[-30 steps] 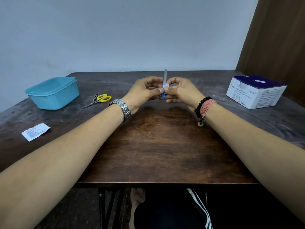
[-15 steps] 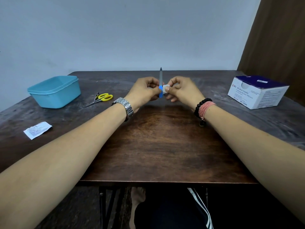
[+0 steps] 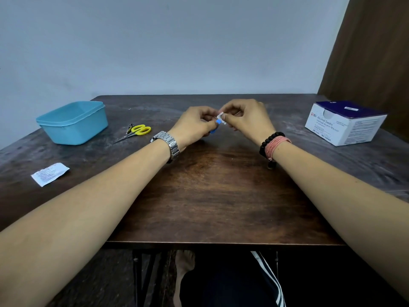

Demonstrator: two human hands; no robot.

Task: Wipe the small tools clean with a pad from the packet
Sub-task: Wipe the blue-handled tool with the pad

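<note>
Both my hands meet above the middle of the dark wooden table. My left hand grips a small tool by its blue handle; its metal blade is hidden behind my fingers. My right hand pinches a small white pad against the tool just above the blue handle. Small scissors with yellow handles lie on the table to the left. A torn white packet lies near the table's left edge.
A light blue plastic tub stands at the back left. A white and dark blue box of alcohol swabs sits at the right. The table's near edge is just above my knees.
The tool's blade stood upright between my hands; now it is tilted down and out of sight, and the white pad has slid along it near the blue handle.
</note>
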